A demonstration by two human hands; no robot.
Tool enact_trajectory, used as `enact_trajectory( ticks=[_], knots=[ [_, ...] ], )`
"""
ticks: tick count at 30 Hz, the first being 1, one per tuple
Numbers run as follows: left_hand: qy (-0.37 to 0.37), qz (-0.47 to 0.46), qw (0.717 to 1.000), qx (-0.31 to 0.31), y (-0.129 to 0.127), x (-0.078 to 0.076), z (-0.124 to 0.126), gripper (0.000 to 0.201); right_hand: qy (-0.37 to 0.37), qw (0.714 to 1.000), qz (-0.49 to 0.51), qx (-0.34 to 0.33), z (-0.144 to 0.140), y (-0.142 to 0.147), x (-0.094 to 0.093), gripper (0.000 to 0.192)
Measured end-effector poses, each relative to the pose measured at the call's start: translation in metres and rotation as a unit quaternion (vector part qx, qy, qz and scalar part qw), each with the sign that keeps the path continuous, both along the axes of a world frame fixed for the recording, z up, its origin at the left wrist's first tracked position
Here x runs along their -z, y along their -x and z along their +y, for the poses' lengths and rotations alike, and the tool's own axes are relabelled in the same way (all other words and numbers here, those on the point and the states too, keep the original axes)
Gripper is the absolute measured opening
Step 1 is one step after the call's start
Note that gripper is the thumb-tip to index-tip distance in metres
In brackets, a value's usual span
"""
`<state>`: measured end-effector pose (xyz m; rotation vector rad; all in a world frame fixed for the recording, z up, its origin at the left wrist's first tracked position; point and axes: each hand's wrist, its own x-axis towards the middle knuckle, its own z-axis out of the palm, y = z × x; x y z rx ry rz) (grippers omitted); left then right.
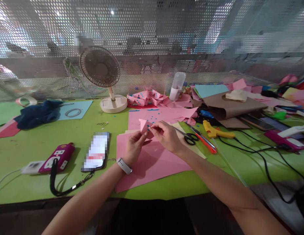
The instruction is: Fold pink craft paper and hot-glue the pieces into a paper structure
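My left hand [134, 146] and my right hand [166, 135] together hold a small folded pink paper piece [144, 125] with blue dots, above a large pink paper sheet [152, 163] on the green table [44, 143]. The left hand grips it from below, and a white watch sits on that wrist. My right hand's fingertips pinch the piece's right edge. Black-handled scissors [188, 137] lie just right of my right hand.
A phone [96, 156] and a magenta power strip [59, 157] lie to the left. A desk fan [103, 73] stands behind, next to folded pink paper shapes [147, 97] and a glue bottle [177, 85]. A yellow glue gun [215, 132], a red cutter [204, 141] and a black cable [264, 160] lie right.
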<state>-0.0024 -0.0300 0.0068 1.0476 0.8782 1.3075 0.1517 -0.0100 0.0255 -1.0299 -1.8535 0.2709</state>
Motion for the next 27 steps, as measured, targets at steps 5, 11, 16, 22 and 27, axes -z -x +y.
enact_trajectory(
  ticks=[5,11,16,22,27],
  knots=[
    [-0.004,0.008,1.000,0.002,-0.0002,-0.0007,-0.0005,0.028,-0.003,1.000,0.000,0.000,0.0003,-0.0012,-0.0004,0.011],
    [-0.015,0.005,1.000,0.005,-0.0003,-0.0001,0.0006,0.030,0.016,1.000,-0.006,-0.011,-0.0009,0.0000,-0.0003,0.011],
    [-0.025,0.017,1.000,0.006,-0.0003,0.0004,0.0009,0.030,0.016,1.000,-0.006,-0.007,-0.0010,0.0005,-0.0016,0.011],
    [-0.028,0.014,1.000,-0.001,0.0002,0.0025,0.0024,0.032,0.020,1.000,-0.008,-0.018,0.0010,0.0010,-0.0015,0.011],
    [-0.027,0.014,1.000,0.005,-0.0004,0.0032,0.0026,0.030,0.036,0.999,0.001,-0.012,0.0008,0.0021,-0.0023,0.013]
  ],
)
